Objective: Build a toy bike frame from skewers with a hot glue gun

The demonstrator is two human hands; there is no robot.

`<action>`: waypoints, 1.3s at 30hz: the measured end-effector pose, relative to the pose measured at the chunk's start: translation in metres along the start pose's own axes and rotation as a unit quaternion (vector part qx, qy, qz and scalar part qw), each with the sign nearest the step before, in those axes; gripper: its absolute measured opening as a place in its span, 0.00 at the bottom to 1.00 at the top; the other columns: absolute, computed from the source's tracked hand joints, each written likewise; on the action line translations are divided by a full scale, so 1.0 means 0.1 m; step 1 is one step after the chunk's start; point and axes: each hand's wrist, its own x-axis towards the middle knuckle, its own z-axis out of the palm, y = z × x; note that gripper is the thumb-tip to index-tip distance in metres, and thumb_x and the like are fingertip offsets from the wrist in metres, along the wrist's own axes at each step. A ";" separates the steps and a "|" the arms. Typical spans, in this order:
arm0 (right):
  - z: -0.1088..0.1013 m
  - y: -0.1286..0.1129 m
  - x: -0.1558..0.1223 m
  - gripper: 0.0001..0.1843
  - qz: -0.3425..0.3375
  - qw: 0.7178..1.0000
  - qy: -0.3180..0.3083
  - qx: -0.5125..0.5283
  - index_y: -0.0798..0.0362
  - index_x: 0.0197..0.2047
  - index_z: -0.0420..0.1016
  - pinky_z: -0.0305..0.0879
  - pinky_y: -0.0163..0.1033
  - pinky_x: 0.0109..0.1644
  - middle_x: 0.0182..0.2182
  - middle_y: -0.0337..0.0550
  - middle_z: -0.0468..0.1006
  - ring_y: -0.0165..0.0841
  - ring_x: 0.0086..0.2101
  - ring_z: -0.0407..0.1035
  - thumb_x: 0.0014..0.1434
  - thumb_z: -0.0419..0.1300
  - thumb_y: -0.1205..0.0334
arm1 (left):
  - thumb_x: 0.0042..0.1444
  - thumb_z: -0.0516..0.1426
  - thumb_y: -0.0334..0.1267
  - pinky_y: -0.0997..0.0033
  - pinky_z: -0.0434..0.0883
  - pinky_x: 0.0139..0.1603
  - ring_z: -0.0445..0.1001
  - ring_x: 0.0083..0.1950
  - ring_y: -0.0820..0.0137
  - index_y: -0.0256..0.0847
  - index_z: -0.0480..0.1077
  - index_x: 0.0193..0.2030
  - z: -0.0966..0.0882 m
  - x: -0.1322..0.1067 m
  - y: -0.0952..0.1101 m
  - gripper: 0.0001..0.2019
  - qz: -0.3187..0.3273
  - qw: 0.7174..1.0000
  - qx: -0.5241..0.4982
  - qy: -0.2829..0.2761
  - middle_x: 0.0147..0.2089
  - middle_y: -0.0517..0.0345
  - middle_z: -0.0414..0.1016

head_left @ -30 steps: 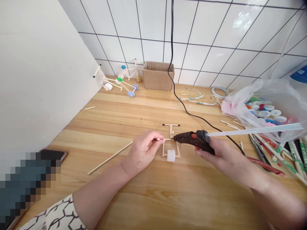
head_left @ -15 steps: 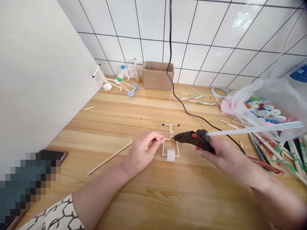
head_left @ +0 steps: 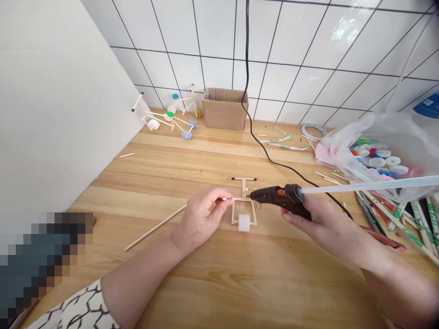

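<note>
One pale, thin wooden-stick frame [head_left: 254, 213] sits on the brown wooden surface [head_left: 219, 283], its left crossbar end pinched by the left hand [head_left: 202, 219]; the right hand [head_left: 325, 228] grips a black plastic glue gun [head_left: 270, 196]. Probably light, stiff and fragile, the frame suits a gentle fingertip pinch there.

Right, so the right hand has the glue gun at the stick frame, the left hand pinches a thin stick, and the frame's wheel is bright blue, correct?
Not quite: the wheel is white, not bright blue, as the head view shows. The rest stands: the right hand holds the glue gun at the stick frame, and the left hand pinches a thin stick.
</note>
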 end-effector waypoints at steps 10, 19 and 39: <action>0.06 -0.02 0.01 0.10 -0.017 1.000 0.003 -0.020 0.51 0.31 0.65 0.63 0.37 0.29 0.27 0.41 0.73 0.34 0.27 0.67 0.60 0.52 0.55 | 0.59 0.55 0.32 0.75 0.72 0.36 0.77 0.36 0.71 0.41 0.69 0.34 0.01 -0.01 0.01 0.03 -0.012 1.000 0.012 -0.009 0.34 0.58 0.78; 0.07 0.00 0.03 0.09 -0.015 1.000 -0.003 -0.014 0.52 0.33 0.66 0.63 0.37 0.31 0.29 0.40 0.73 0.34 0.29 0.67 0.60 0.52 0.56 | 0.59 0.55 0.32 0.75 0.72 0.36 0.77 0.36 0.71 0.41 0.69 0.34 0.01 -0.01 0.00 0.03 -0.013 1.000 0.012 -0.012 0.35 0.58 0.79; 0.04 -0.04 0.01 0.10 -0.013 1.000 -0.004 -0.015 0.51 0.31 0.65 0.61 0.38 0.30 0.27 0.40 0.72 0.34 0.27 0.66 0.60 0.52 0.55 | 0.59 0.55 0.32 0.74 0.72 0.36 0.77 0.36 0.71 0.41 0.69 0.34 0.01 -0.01 -0.01 0.03 -0.014 1.000 0.016 -0.017 0.34 0.58 0.79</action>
